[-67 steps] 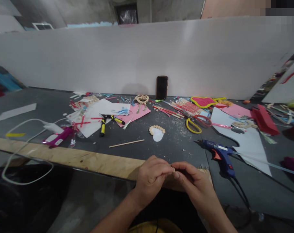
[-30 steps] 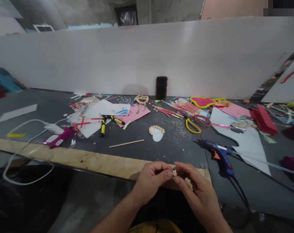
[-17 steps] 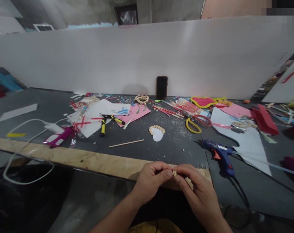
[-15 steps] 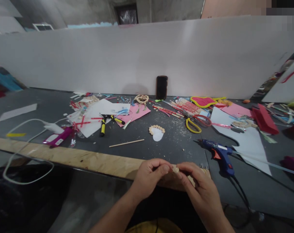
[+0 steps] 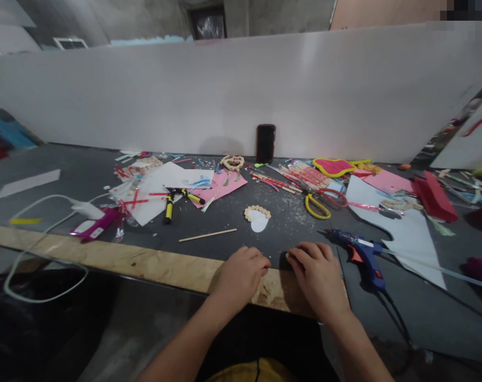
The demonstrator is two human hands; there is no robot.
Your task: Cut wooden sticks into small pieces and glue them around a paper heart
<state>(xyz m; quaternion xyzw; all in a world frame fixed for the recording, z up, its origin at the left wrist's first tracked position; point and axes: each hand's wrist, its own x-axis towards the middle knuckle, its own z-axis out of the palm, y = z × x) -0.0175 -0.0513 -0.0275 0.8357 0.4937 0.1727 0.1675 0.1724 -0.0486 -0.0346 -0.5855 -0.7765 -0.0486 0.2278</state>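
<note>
My left hand [image 5: 243, 275] rests at the wooden front edge of the table with its fingers curled in; what they hold, if anything, is hidden. To its right, my right hand [image 5: 316, 273] lies palm down, thumb and fingers closed together. A small pale spot shows at its fingertips, too small to name. Just beyond both hands lies a white paper heart [image 5: 259, 222], its upper rim lined with small pale wooden pieces [image 5: 254, 209]. A thin wooden stick [image 5: 207, 235] lies left of the heart. Beside my right hand is a blue glue gun [image 5: 362, 252] on its side.
Yellow-handled scissors [image 5: 317, 207], yellow-black pliers [image 5: 169, 207] and a pink paper [image 5: 225, 185] lie farther back. A phone [image 5: 265, 143] leans on the white partition [image 5: 165, 101]. A purple glue gun [image 5: 95, 225] with a white cable lies left. Cut white paper [image 5: 414, 239] spreads at right.
My hands have moved forward from in front of the table edge and apart, now lying palm down on it. The small pale wooden piece between my fingers no longer shows clearly.
</note>
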